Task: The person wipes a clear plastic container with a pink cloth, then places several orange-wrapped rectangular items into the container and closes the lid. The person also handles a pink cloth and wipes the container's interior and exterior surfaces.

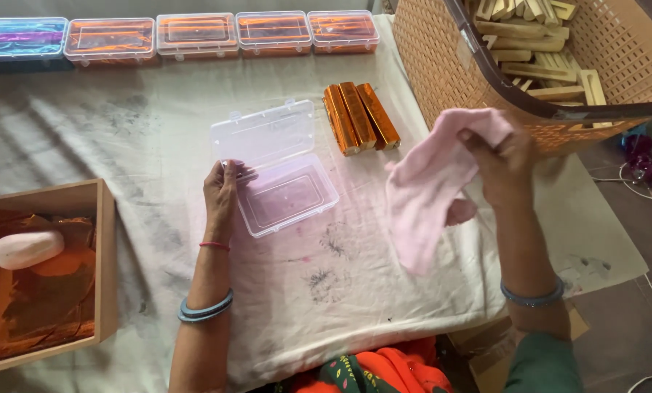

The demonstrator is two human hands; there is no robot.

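A clear plastic box [278,178] lies open near the middle of the table [122,138], which is covered with a smudged white cloth. Its hinged lid is thrown back toward the far edge and its shallow tray faces the near edge. The left hand [222,193] rests at the box's left side, fingers loosely curled with the fingertips touching the rim where lid and tray meet; it steadies the box without fully closing around it. The right hand [504,164] is raised above the table's right side, well apart from the box, with its fingers pinched shut on the upper end of a pink cloth [431,185]. The cloth hangs down from that grip, its lower end dangling just right of the box.

Just beyond the box, toward the far edge, three orange foil-wrapped bars [358,116] lie side by side, touching one another. Along the far edge runs a row of closed clear boxes [195,35] with orange contents; the leftmost holds something blue and purple. At the far right corner a woven orange basket [442,51] tilts over the table, filled with pale wooden sticks [537,69]. At the left edge sits a wooden tray [104,255] holding crumpled orange foil and a pale pink oval lump [28,249].
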